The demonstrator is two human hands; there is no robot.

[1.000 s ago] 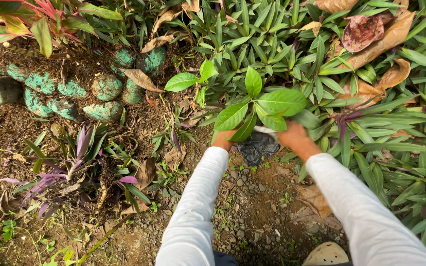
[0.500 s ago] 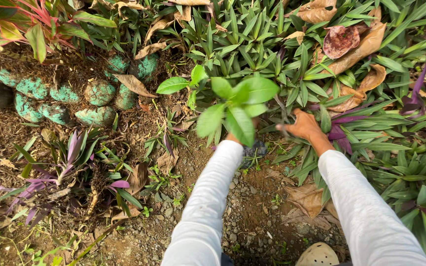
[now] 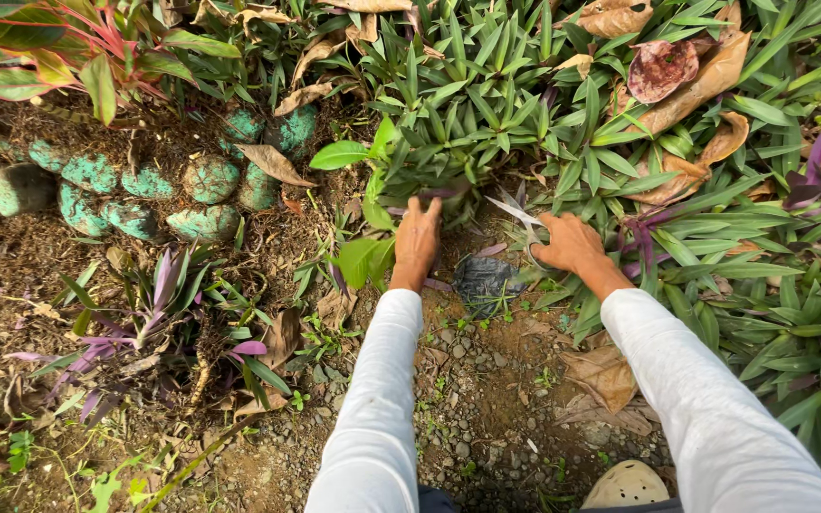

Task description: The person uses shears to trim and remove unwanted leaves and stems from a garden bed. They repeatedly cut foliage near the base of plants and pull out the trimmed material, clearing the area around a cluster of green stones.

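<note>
Scissors [image 3: 517, 217] | our right hand [image 3: 570, 242] grips them | left hand [image 3: 417, 237] spread on low plants [image 3: 448, 171] | trimming step; next: blades onto stems beside left fingers

White sleeves [image 3: 372, 408]; teal-mottled stones [image 3: 144, 185]; purple-green plant [image 3: 159, 294]; black plastic bag [image 3: 485, 282]; brown dry leaves [image 3: 691, 90]

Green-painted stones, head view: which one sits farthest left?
The big rounded stone at the left end of the row, close to the frame's left edge, under the red-green leaves. All the other green stones lie to its right, toward the left hand.
</note>
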